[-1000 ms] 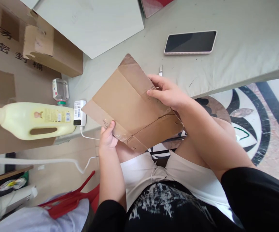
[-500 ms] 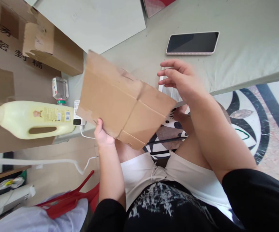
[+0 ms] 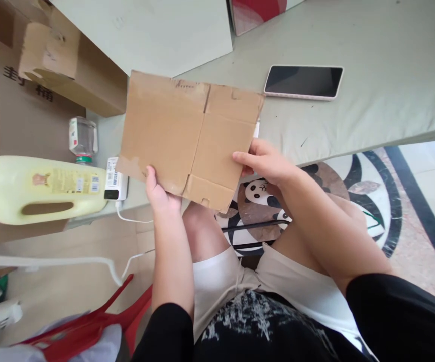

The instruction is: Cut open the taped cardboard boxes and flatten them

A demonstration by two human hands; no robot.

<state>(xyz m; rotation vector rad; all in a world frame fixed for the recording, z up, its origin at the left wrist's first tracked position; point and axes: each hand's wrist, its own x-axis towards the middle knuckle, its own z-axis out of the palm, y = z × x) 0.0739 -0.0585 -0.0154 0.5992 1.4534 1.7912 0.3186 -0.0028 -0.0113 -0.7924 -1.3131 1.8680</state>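
Head view: left hand (image 3: 161, 195) and right hand (image 3: 269, 160) pinched flat brown cardboard (image 3: 176, 130) between them, seemingly steadying it; turning likely needed both.

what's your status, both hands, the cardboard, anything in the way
Left hand gripping cardboard, near edge. Right hand gripping its right edge. Cardboard creased, held up. Phone by its far right corner, no visible obstruction.

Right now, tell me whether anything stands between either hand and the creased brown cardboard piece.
Nothing visible does: the bare left hand holds the creased brown cardboard piece by its lower edge, the bare right hand by its right edge.
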